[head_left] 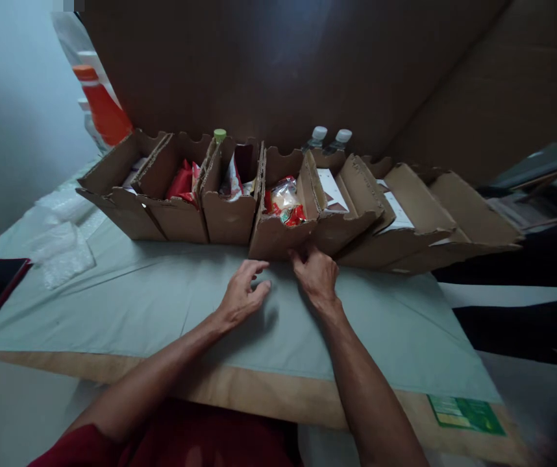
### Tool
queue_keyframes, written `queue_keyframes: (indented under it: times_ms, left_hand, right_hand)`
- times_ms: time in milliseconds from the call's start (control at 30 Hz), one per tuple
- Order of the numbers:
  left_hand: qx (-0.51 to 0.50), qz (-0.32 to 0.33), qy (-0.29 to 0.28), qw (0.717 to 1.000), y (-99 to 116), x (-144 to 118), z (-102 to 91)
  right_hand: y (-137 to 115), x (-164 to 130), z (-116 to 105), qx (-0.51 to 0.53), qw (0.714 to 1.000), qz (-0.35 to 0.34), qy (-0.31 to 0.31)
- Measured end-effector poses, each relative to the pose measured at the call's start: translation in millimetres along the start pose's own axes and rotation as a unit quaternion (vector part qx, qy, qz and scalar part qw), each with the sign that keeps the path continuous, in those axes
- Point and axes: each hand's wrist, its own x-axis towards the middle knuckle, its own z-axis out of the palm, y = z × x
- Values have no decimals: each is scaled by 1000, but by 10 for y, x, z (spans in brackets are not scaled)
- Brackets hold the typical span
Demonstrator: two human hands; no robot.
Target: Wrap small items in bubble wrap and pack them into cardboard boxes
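Possibly, tugging could have tipped the red-packet box, the right hand at its base, grip indiscernible, the left hand empty nearby.

Both bare arms reach forward. The left forearm slants inward toward the middle, and the left hand is loosely parted, thumb apart from the gently bent fingers. The right forearm runs more steeply, leading to a bent right wrist. The right hand has its back up and fingers curled, their tips partly hidden, thumb pointing forward.
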Motion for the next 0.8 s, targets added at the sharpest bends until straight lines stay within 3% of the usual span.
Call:
queue_keyframes:
  times_ms: [200, 300, 400, 500, 600, 667, 800]
  left_hand:
    - [16, -8, -20, 1000, -117, 509, 176]
    - [16, -8, -24, 1000, -150, 575, 217]
    - [11, -9, -28, 999, -163, 502, 213]
    - [4, -9, -32, 999, -179, 273, 131]
    - [-5, -1, -32, 999, -204, -76, -12]
    - [-14, 13, -26, 999, -218, -324, -131]
    - [-12, 5, -6, 1000, -220, -743, -434]
  right_hand:
    - [204, -157, 176, 53, 998, -20, -5]
    - [285, -248, 214, 79, 996, -39, -6]
    - [220, -295, 115, 104, 992, -67, 2]
    - [-71, -304, -103, 169, 975, -138, 35]
    - [-575, -211, -306, 204, 955, -213, 33]
    - [-957, -72, -368, 165, 959, -231, -12]
    - [-1555, 247, -318, 1, 976, -198, -89]
